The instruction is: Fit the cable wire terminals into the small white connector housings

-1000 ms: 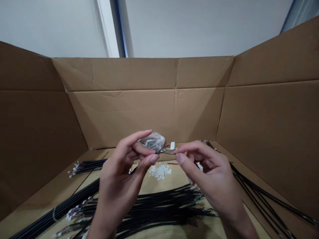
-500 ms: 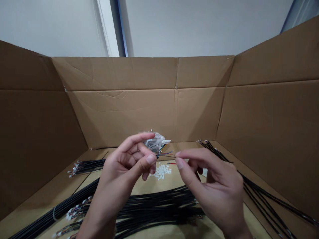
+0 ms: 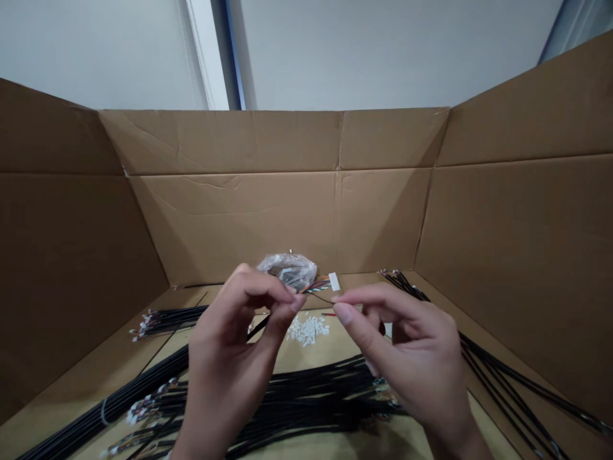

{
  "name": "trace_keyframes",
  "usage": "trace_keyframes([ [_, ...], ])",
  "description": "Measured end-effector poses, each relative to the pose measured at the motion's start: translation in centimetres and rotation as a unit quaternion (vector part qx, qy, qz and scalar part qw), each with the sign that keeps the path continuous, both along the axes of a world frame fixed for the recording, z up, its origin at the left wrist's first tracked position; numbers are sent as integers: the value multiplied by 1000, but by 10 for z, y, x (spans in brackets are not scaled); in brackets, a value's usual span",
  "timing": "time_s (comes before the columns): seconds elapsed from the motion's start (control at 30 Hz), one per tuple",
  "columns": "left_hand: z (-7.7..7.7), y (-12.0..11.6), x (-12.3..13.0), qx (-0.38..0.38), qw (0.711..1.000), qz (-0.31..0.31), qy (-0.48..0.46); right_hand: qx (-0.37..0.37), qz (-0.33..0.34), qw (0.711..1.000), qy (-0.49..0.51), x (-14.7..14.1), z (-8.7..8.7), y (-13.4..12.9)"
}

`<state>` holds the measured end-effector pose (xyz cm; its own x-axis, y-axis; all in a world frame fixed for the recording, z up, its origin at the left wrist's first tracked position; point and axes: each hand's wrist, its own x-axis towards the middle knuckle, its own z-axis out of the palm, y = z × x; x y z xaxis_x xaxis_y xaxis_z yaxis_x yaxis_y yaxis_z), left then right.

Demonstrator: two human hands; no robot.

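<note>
Left hand (image 3: 230, 332): tight pinch on black cable (image 3: 258, 327) | right hand (image 3: 407, 338): narrow pinch on thin wire (image 3: 322, 298) | change: white connector (image 3: 334, 281) now stands upright, no longer sideways

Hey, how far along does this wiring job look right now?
Looks done: black cables with fitted ends lie bunched on the cardboard. In hand: the left hand pinches a cable, the right hand a thin wire beside a white connector. Left: small white pieces and a clear plastic bag remain nearby.
</note>
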<state>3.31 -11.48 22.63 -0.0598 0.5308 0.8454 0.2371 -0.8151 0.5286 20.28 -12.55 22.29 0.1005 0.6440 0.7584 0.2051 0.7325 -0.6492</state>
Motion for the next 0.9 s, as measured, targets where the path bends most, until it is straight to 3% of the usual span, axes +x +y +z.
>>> trace_keyframes([
  [0.17,-3,1,-5,101,986,61,121,-77,69,994,29,2,3,3],
  [0.47,-5,5,-5,91,989,40,109,-123,171,974,80,4,1,12],
  [0.63,-4,4,-4,79,990,39,106,-110,178,972,103,5,1,12],
  [0.9,-3,6,-8,103,984,42,140,-92,123,986,70,1,3,6],
])
